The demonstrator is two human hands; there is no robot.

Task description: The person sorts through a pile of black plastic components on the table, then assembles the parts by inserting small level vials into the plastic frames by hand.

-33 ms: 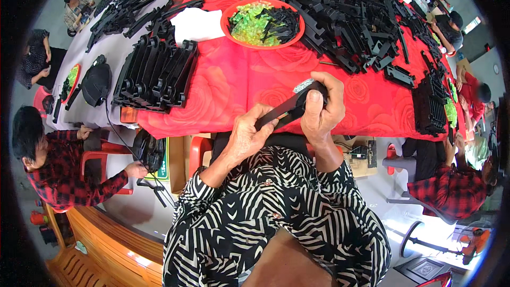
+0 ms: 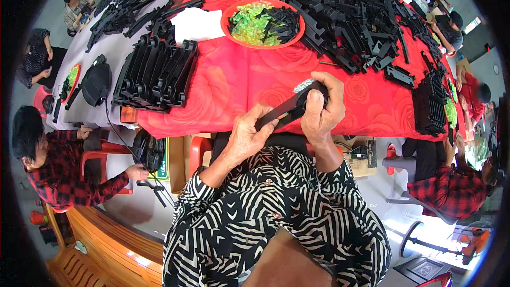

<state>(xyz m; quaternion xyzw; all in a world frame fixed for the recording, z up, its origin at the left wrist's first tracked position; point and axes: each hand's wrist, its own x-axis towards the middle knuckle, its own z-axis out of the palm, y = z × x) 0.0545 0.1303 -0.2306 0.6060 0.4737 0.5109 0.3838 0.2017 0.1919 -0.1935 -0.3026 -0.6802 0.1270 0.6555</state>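
Observation:
Over the near edge of the red table I hold a long black plastic part (image 2: pixel 281 110) at a slant. My left hand (image 2: pixel 252 131) pinches its lower left end between thumb and fingers. Around the upper right end my right hand (image 2: pixel 324 107) is closed, its thumb pressed on the part. A shiny, whitish, textured bit (image 2: pixel 304 84) shows at that upper end; I cannot tell what it is. The fingers hide much of the right end. Beyond my hands stands a red-rimmed bowl (image 2: pixel 226 31) of small yellow-green and black pieces.
A red rose-patterned cloth (image 2: pixel 218 82) covers the table. Black plastic parts (image 2: pixel 340 16) lie heaped at the far right. Stacked black parts stand at the left (image 2: pixel 154 74) and right (image 2: pixel 429 103). A white sheet (image 2: pixel 196 25) lies beside the bowl. Co-workers sit on both sides.

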